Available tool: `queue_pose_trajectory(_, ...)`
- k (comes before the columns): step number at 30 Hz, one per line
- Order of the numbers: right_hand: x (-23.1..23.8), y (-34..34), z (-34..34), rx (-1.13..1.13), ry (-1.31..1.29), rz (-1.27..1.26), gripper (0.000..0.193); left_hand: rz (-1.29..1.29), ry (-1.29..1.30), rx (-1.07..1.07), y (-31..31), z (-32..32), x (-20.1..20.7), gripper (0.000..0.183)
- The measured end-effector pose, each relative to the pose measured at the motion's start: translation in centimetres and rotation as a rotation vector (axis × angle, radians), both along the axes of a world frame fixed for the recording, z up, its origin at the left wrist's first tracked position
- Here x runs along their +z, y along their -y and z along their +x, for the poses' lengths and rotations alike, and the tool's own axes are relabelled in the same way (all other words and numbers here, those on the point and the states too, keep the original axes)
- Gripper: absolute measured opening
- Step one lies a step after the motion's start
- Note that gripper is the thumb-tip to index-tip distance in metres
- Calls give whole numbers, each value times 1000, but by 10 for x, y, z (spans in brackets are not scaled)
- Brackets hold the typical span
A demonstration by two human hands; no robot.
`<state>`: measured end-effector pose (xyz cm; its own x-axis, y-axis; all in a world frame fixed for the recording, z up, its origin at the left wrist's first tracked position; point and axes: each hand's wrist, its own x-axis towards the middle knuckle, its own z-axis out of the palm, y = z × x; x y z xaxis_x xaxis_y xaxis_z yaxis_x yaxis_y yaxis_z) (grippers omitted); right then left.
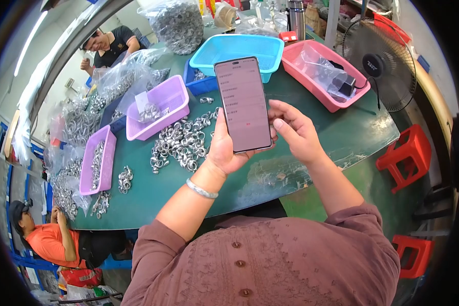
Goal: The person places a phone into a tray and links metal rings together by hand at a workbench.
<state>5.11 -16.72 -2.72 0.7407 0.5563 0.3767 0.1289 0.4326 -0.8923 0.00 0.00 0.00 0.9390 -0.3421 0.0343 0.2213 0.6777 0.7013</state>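
Observation:
My left hand (224,148) is wrapped round a smartphone (244,109), its lit screen tilted up toward me and showing a list. A pale bangle (202,189) circles my left wrist. My right hand (294,131) hovers just right of the phone with its fingers loosely bent and apart, holding nothing. Whether a right fingertip touches the phone's edge is hard to make out. On the green table (229,188) beyond my left wrist lies a loose heap of small silvery metal hook-like parts (181,145).
Around the table stand purple baskets (160,120), a light-blue basket (234,48), a pink basket (324,76) with a plastic bag, and a large bag of metal parts (176,25). A fan (377,64) is at the right. Red stools (408,158) stand beside the table. Two people sit at the left.

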Motion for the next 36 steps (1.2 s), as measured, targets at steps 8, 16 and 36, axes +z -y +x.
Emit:
queue_pose_trajectory(8, -12, 31, -16, -20, 64, -69, 44, -56, -87, -75, 22, 12, -4, 77)
queue_pose_trajectory(16, 1, 67, -17, -100, -6, 6, 43, -98, -167, -170, 66, 29, 0, 73)
queue_pose_trajectory(36, 42, 232, 48, -600, -462, -81, 10, 409, -247, -204, 15, 14, -22, 68)
